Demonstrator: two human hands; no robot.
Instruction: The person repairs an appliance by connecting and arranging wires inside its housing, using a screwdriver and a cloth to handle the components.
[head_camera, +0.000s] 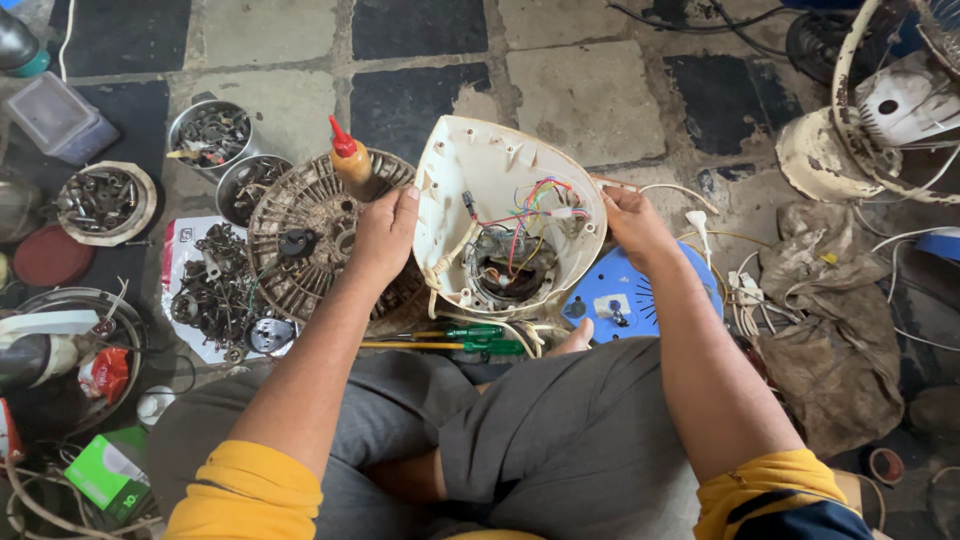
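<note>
At 9 o'clock, a round tray (105, 203) holds dark metal parts; just right, two steel bowls (210, 135) carry rusty hardware. An orange squeeze bottle (352, 165) stands at 11 o'clock on a ribbed fan grille (300, 235). Your left hand (385, 235) clasps the left rim of the cream fan base shell (500, 215), centre frame, open side up, with coloured wires and a motor coil inside. Your right hand (632, 222) grips its right rim.

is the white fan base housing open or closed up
Open: the white housing is tipped with its hollow side up, coloured wires exposed inside, both hands gripping its edges.
</note>
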